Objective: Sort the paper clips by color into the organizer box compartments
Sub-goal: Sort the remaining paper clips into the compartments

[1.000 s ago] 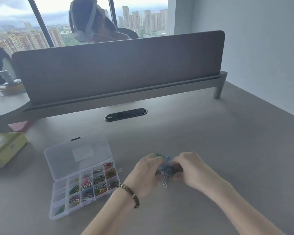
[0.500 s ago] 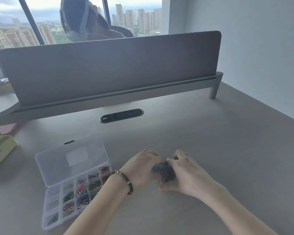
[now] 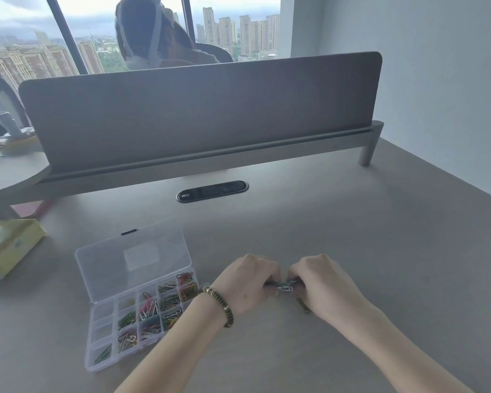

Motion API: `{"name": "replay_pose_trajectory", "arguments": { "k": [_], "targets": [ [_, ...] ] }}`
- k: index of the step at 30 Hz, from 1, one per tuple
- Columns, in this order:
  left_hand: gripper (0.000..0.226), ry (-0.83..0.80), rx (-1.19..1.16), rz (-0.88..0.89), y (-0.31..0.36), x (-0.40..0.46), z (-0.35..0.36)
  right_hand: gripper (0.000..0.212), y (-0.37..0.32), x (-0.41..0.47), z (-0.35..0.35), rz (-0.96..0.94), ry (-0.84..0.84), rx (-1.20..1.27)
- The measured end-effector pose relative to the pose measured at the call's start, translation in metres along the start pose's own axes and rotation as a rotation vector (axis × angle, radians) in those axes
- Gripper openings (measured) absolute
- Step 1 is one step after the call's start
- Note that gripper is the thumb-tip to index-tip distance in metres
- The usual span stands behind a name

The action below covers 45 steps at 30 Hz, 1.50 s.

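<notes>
Paper clips (image 3: pixel 283 287) pinched between both hands (image 3: pixel 285 282)

Hands (image 3: pixel 287 282) have flattened the clip bunch (image 3: pixel 284 287).

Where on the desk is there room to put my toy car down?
Right of the hands, toward the wall, the desk is bare. Also between the box and the black slot. Crowded: around the box and the yellow pack.
</notes>
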<state>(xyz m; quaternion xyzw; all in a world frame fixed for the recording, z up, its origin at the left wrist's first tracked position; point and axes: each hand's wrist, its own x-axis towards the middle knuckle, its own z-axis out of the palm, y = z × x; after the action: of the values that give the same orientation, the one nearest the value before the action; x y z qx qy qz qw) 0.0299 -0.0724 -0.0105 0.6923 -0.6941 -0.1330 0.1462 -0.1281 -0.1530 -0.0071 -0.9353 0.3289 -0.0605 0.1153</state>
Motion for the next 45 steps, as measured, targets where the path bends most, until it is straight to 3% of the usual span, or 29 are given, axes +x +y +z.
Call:
{"name": "replay_pose_trajectory", "arguments": {
  "k": [7,12,14,22,31,45],
  "targets": [
    [0.008,0.060,0.024,-0.007,0.002,-0.004,-0.004,0.010,0.006,0.002,0.000,0.025,-0.005,-0.062],
    [0.001,0.133,0.031,-0.042,0.004,-0.014,-0.019,0.012,0.017,0.001,-0.004,0.028,0.094,0.061],
    [0.001,0.175,0.022,-0.065,-0.001,-0.021,-0.028,0.025,0.015,0.001,-0.013,0.017,0.121,0.132],
    [0.003,0.332,0.011,-0.232,-0.041,-0.094,-0.070,0.008,-0.064,0.008,-0.038,-0.040,0.051,0.495],
    [0.006,0.419,0.069,-0.461,-0.093,-0.162,-0.080,0.015,-0.156,0.056,-0.002,-0.277,-0.079,0.429],
    [0.005,0.348,0.048,-0.432,-0.116,-0.156,-0.063,0.017,-0.178,0.085,0.029,-0.393,-0.168,0.320]
  ]
}}
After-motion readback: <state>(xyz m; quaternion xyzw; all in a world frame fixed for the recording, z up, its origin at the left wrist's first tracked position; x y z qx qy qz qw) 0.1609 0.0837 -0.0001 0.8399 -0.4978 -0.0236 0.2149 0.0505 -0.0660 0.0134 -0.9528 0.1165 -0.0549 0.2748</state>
